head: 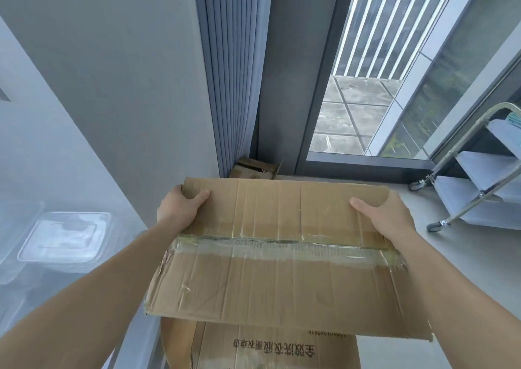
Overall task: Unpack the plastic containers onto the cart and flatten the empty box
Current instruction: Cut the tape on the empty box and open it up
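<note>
A brown cardboard box (282, 270), taped along its middle seam and lying almost flat, is held up in front of me. My left hand (177, 208) grips its far left corner, thumb on top and fingers curled behind the edge. My right hand (383, 213) grips the far right corner the same way. Below the box hangs a flap with printed characters (270, 351). Clear plastic containers (64, 239) are stacked on a pale surface at the left. The metal cart (479, 171) stands at the right edge, its grey shelves partly in view.
A smaller cardboard box (253, 168) sits on the floor in the corner under the grey curtain (231, 72). A glass door (366, 86) to a tiled balcony fills the right. Grey floor lies between the box and the cart's wheels.
</note>
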Action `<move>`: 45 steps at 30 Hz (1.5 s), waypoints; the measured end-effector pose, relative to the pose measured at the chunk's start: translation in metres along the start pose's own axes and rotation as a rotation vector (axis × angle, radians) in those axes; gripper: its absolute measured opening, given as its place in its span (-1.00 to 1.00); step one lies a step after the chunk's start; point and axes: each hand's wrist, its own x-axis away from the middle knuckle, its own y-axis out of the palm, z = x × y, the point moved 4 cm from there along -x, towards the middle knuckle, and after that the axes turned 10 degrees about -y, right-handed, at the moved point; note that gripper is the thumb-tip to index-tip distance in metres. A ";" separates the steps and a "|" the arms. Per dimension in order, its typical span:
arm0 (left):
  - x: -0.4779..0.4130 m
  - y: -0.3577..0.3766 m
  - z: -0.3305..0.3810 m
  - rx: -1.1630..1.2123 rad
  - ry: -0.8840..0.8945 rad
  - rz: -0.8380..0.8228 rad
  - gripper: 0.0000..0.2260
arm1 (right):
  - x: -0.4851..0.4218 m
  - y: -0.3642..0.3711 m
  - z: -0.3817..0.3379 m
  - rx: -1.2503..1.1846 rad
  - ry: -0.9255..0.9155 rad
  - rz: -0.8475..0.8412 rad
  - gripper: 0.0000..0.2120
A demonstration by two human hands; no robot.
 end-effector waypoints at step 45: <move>0.128 0.046 -0.073 -0.419 1.023 0.074 -0.57 | 0.276 0.160 -0.040 0.164 -1.039 0.229 -0.85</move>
